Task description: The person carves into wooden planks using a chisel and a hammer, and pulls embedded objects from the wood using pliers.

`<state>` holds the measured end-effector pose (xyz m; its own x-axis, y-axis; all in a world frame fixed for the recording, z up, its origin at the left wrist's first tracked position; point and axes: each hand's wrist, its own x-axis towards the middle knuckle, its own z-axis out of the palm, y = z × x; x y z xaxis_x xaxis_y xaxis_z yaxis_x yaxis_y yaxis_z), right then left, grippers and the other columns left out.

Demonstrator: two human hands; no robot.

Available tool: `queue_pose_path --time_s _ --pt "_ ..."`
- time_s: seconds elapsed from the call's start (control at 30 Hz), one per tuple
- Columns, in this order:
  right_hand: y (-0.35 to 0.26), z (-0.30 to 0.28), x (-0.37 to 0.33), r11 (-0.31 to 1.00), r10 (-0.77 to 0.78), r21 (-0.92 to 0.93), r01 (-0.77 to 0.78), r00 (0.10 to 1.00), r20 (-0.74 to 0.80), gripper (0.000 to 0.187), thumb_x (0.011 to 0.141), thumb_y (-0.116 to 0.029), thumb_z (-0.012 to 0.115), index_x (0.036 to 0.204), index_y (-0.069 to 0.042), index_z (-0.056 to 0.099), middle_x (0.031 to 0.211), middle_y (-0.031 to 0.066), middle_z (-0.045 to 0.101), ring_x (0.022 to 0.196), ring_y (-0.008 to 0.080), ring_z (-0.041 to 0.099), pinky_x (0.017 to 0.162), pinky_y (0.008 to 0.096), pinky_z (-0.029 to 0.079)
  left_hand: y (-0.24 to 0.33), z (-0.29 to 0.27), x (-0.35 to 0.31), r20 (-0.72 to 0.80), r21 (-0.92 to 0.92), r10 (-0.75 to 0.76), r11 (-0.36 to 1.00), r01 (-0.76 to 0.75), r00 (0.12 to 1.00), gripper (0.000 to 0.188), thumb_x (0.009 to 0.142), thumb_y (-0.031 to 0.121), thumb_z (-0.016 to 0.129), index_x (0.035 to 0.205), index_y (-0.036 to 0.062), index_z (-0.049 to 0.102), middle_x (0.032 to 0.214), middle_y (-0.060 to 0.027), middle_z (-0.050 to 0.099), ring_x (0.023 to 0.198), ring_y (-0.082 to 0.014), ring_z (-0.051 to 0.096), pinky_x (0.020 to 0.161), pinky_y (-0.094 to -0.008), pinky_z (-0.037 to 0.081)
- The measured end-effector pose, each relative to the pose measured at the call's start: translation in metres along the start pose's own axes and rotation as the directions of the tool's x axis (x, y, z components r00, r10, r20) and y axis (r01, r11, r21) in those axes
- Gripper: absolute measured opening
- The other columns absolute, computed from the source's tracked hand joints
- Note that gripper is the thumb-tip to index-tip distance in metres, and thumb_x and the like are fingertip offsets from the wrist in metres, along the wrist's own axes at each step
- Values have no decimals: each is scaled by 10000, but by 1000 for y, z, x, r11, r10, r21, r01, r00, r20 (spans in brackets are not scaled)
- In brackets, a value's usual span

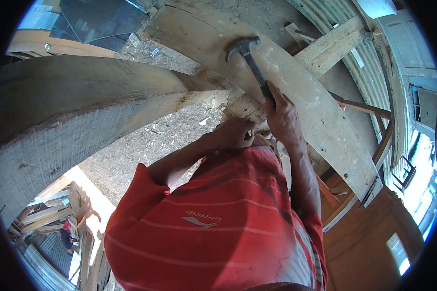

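A claw hammer [256,70] with a dark handle is in my right hand [284,119], whose fingers wrap round the lower end of the grip. Its head is over a wide, pale wooden board [315,104]; I cannot tell whether it touches the surface. Close to my body, my left hand [232,133] is closed in front of my red shirt. A small pale bit shows at its fingers, too little to name. Just beyond that hand, a block of wood [245,107] lies at the board's near edge.
A thick, rough-sawn timber beam [102,89] runs from the left toward my left hand. Chips litter the dirt floor [145,145] below. Stacked wood [46,213] and another person [68,236] are at lower left. Corrugated metal sheeting [344,29] stands beyond the board.
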<state>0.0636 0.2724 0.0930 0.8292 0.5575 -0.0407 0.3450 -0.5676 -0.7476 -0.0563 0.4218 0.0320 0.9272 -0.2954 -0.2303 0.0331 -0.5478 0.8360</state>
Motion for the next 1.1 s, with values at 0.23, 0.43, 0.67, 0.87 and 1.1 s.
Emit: queue_pose_path --time_s 0.23,0.43,0.67,0.87,1.1 --pt "13 34 69 957 -20 -272 101 958 286 394 1024 -297 547 1342 -66 560 959 239 682 914 407 694 821 530 544 -4 -4 0 -31 -138 -28 990 24 999 316 892 87 674 1200 15 676 1019 -151 740 940 -264 725 845 -379 558" --pt "23 1 -16 991 131 21 -130 988 -87 453 1026 -314 566 1418 -88 535 878 223 660 877 406 685 807 517 544 18 -4 8 45 -89 -137 986 140 990 358 905 86 671 1249 -17 659 987 -146 728 912 -206 704 866 -342 552" --pt "67 -61 -155 889 456 60 -453 868 -197 463 1001 -246 626 1432 -97 543 1036 236 684 973 420 671 845 483 538 23 -19 28 191 -219 -126 961 167 973 325 973 126 667 1281 22 651 963 -62 690 833 -156 658 677 -292 557" --pt "118 -82 -256 821 554 164 -547 693 -460 447 1009 -230 603 1423 -74 541 1049 247 671 973 448 665 832 497 529 73 0 69 171 -58 -103 992 114 980 364 965 165 669 1277 -20 635 913 -67 693 775 -150 661 743 -310 548" --pt "174 -140 -345 739 588 205 -642 464 -663 417 1038 -239 572 1419 -69 551 1114 266 702 1020 463 681 832 487 541 123 49 107 250 73 -48 997 30 967 399 964 179 660 1314 -8 617 949 -89 706 847 -157 673 813 -323 541"
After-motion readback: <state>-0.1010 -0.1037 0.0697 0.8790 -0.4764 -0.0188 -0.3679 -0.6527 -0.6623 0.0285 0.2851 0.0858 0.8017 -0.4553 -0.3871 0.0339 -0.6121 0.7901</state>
